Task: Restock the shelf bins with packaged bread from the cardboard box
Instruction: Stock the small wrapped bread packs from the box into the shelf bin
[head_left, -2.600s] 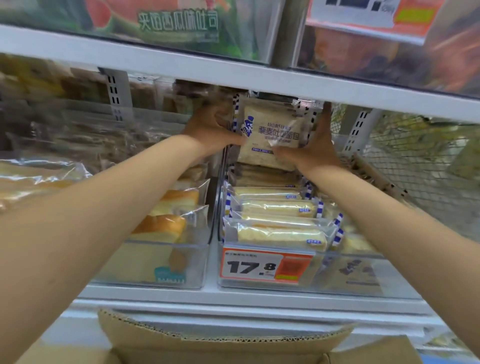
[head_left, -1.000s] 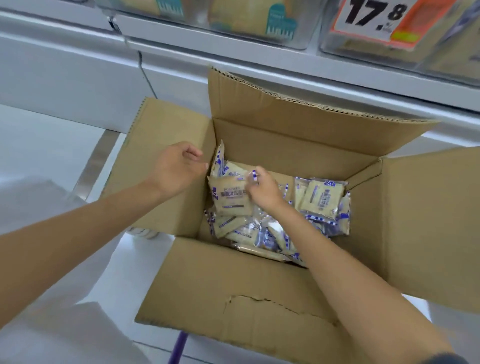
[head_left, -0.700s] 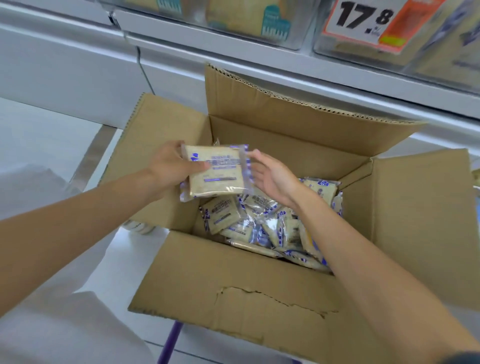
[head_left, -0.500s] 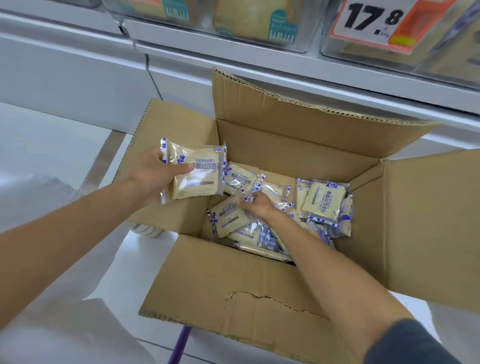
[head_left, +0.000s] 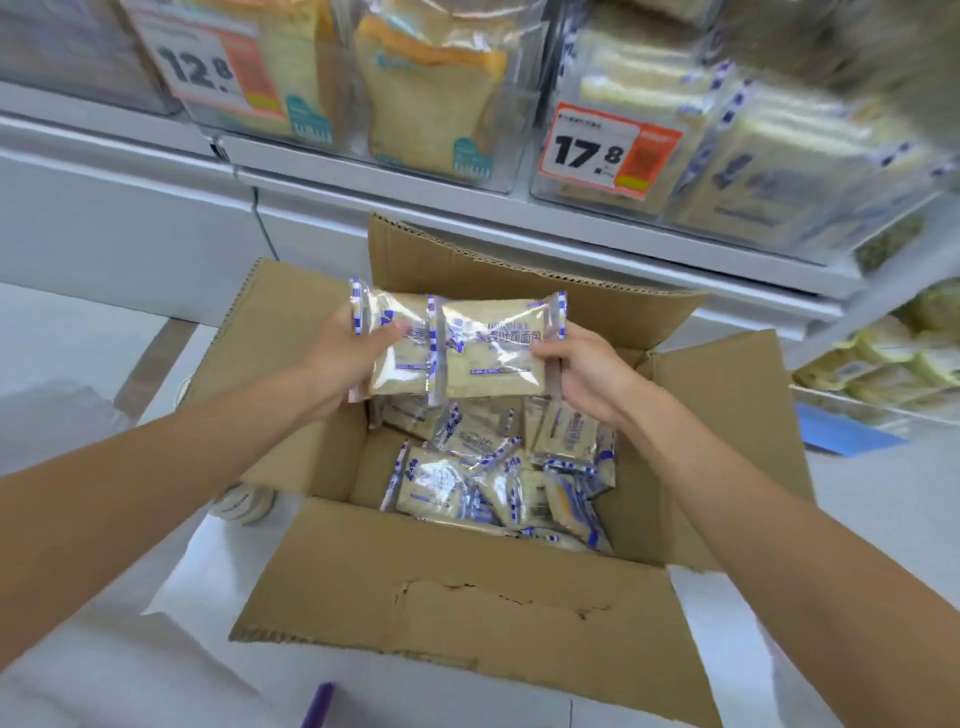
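An open cardboard box (head_left: 467, 618) stands below the shelf with several clear-wrapped bread packets (head_left: 498, 478) with blue-striped edges lying inside. Above the box I hold two such packets side by side, overlapping. My left hand (head_left: 343, 358) grips the left packet (head_left: 395, 343) by its left edge. My right hand (head_left: 587, 369) grips the right packet (head_left: 493, 348) by its right edge. On the shelf above, a clear bin (head_left: 727, 156) tagged 17.8 holds the same kind of packets.
A second clear bin (head_left: 415, 93) tagged 12.8 holds sliced loaf bags at upper left. A roll of tape (head_left: 244, 504) lies left of the box. More yellow packets (head_left: 893, 358) sit on a low shelf at the right. A purple handle (head_left: 317, 706) shows at the bottom.
My right hand has come up out of the box with a second packet and brought it beside the one in my left hand. The view has tilted up toward the shelf.
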